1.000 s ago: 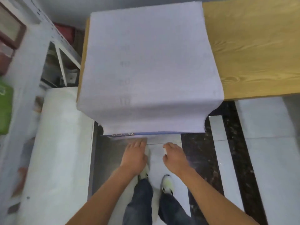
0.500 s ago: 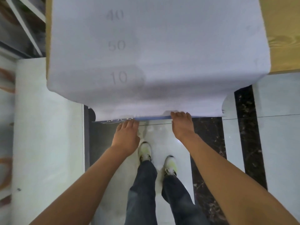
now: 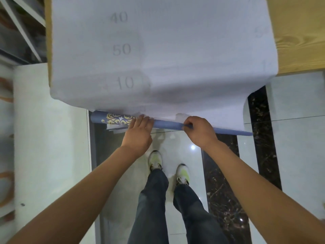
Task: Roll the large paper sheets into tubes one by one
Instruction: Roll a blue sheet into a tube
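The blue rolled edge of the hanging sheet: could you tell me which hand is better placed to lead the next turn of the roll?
Probably the right hand: it pinches the blue rolled edge near its middle. The left hand only rests straight fingers on it, closer to the patterned end.

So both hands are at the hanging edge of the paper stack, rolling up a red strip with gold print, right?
Not red: the head view shows the rolled strip is blue with gold print. Both the left hand and right hand are on it at the paper stack's hanging edge.
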